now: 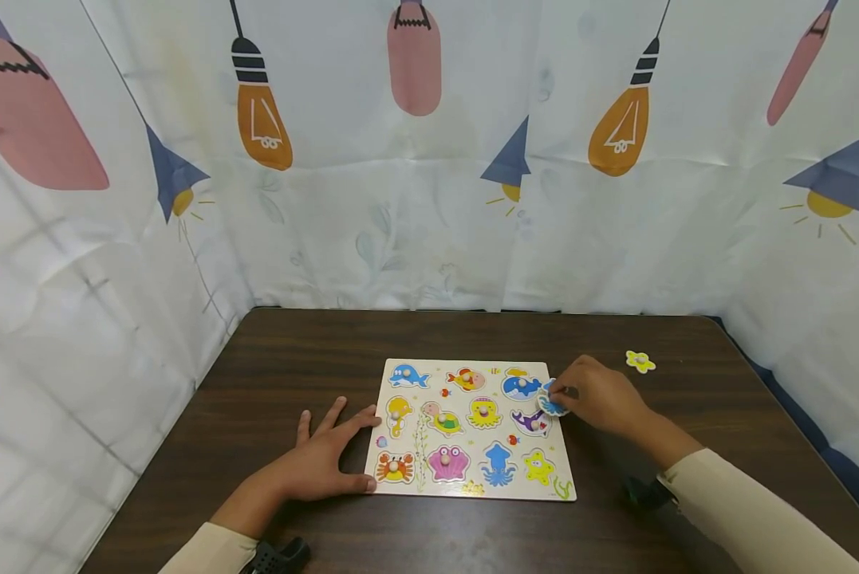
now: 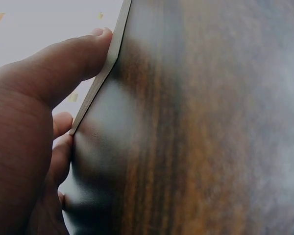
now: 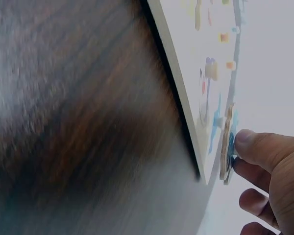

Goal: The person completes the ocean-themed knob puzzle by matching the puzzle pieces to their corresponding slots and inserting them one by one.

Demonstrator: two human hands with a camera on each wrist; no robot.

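Observation:
A pale wooden puzzle board (image 1: 436,489) with sea-animal pieces lies on the table. My left hand (image 1: 310,469) has its fingers spread, thumb and fingertips touching the board's left edge; the left wrist view shows the thumb (image 2: 83,54) against that edge. Thumb and finger of my right hand (image 1: 604,399) pinch a small blue-and-white puzzle piece (image 1: 546,401) at the board's right side, beside the blue whale (image 1: 521,388) and purple whale-like piece (image 1: 533,423). In the right wrist view the piece (image 3: 226,142) stands tilted near the board's edge; its printed figure cannot be made out.
A yellow flower-shaped piece (image 1: 640,362) lies on the dark wooden table (image 1: 314,343), right of the board and beyond the right hand. White curtains (image 1: 429,239) with printed lamps hang behind the table and along its sides. Each wrist wears a dark strapped device.

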